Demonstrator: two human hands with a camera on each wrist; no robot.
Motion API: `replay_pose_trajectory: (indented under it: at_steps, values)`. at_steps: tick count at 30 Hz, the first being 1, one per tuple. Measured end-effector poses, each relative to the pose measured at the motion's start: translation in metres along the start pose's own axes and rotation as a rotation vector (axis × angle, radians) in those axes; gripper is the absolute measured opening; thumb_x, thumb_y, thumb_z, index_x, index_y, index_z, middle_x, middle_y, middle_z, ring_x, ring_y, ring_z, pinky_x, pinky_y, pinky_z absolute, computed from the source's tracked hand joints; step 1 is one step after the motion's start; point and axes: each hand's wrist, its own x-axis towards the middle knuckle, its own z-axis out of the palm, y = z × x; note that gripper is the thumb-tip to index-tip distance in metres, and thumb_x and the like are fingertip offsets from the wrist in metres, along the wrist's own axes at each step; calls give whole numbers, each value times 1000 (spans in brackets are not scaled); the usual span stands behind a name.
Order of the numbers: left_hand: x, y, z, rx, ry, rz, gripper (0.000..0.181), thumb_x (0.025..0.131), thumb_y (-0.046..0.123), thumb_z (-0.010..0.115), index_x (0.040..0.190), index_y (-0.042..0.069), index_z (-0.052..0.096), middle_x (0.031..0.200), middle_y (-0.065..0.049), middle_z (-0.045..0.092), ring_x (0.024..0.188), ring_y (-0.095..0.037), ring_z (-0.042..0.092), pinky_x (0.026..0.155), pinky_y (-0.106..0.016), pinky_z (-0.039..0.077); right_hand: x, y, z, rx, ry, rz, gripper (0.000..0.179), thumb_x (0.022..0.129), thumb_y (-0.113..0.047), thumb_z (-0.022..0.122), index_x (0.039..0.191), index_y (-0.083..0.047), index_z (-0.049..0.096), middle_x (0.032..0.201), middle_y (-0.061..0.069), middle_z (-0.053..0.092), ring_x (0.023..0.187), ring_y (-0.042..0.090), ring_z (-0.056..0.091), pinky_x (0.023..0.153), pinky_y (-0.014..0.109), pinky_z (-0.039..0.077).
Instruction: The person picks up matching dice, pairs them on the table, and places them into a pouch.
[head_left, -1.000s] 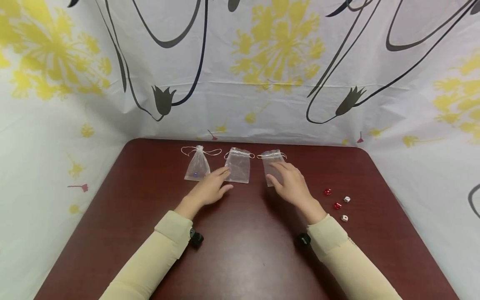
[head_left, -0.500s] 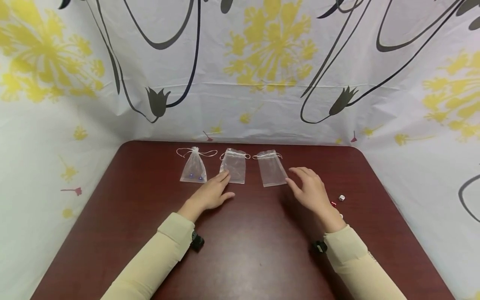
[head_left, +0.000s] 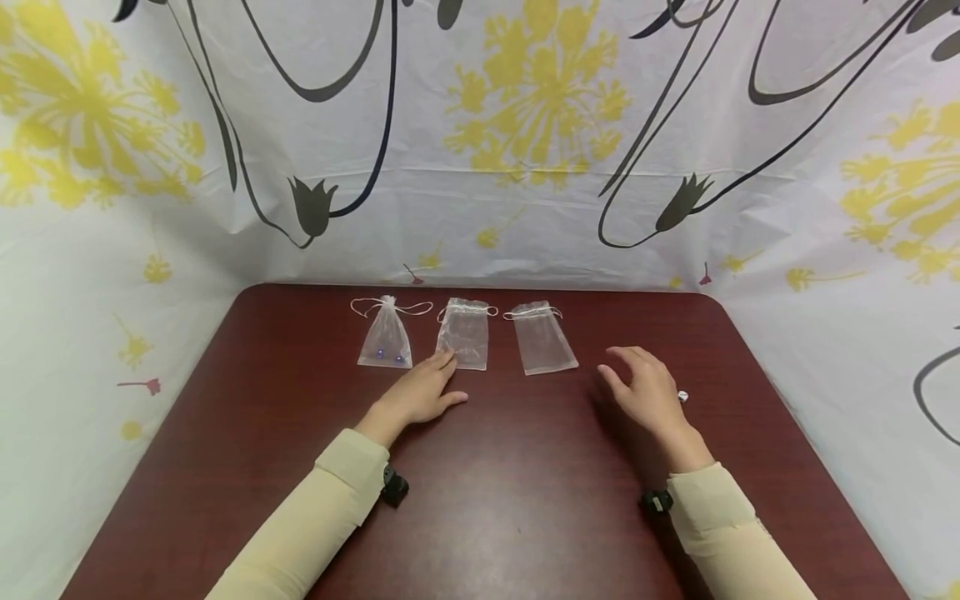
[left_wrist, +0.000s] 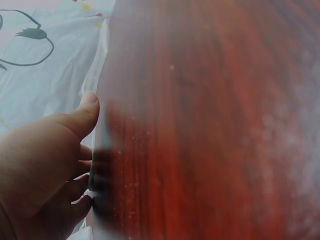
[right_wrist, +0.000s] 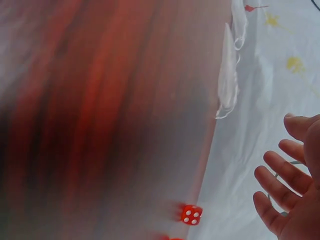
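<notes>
My left hand (head_left: 418,393) reaches over the table with its fingertips at the lower left corner of the middle sheer drawstring pouch (head_left: 468,337). In the left wrist view its thumb stands apart from the fingers. My right hand (head_left: 647,392) hovers, holding nothing, to the right of another flat pouch (head_left: 546,342); in the right wrist view its fingers are loosely spread. Beside that hand lies a white die (head_left: 682,397). A red die (right_wrist: 191,215) shows in the right wrist view; other dice are hidden behind the hand in the head view.
A third pouch (head_left: 386,333), cinched at the neck, lies at the left with two small blue pieces inside. The dark red wooden table (head_left: 480,500) ends at the back against a white patterned cloth (head_left: 480,208).
My right hand has moved from over the right pouch rightward to the dice, now covering most of them. My left hand has slid slightly down the middle pouch. The head view has shifted a little.
</notes>
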Motion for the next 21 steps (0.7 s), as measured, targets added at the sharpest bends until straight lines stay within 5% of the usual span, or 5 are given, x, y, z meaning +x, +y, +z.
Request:
replay_pose_trajectory:
  at_steps: [9,21]
  values:
    - [-1,-1,0,-33,-10,-16,74,102,48,55,155,0,36,164,-17,27,153,-31,21,123,-43,23,-4,20,-6,-26,-16,35,33,93,-19,75,120,-3,69,117,19,68,96,41,66,76,61,52]
    - [-2,1,-2,-42,-8,-13,73,103,47,56,155,0,37,163,-18,28,152,-32,22,123,-43,23,-10,57,-18,-59,-157,138,39,97,-25,69,125,2,66,124,27,63,115,49,58,89,68,46]
